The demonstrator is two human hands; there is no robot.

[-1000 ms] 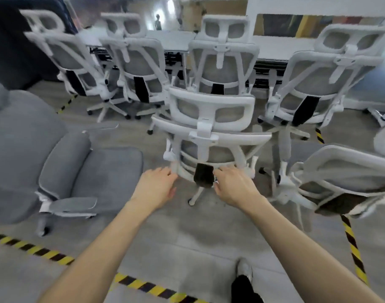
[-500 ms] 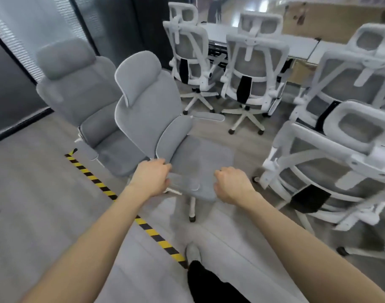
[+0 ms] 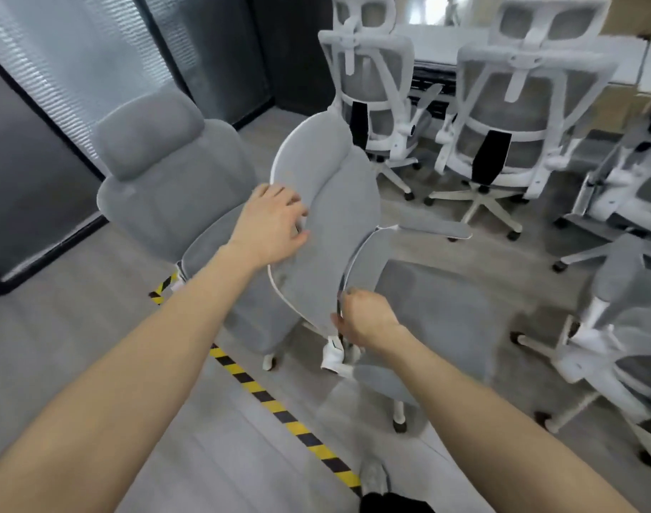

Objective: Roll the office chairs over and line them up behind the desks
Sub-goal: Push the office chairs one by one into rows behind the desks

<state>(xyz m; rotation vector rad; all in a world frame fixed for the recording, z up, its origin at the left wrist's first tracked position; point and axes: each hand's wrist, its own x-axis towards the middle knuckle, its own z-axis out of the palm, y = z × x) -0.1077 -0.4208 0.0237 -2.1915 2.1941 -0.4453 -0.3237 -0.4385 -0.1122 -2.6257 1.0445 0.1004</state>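
Office chairs, part-sorted: two white mesh ones parked at the counter, grey padded ones not yet lined up.

Left: a grey padded chair (image 3: 168,179) stands by the dark glass wall, untouched. Centre: second grey padded chair (image 3: 339,224), fabric back, white-edged shell, side-on near the floor's striped tape (image 3: 279,412); left hand (image 3: 272,224) grips its upper back edge, right hand (image 3: 368,320) clasps the lower back edge. Right: two white mesh chairs (image 3: 516,116) backs out, behind the counter (image 3: 450,42); others loose beside.
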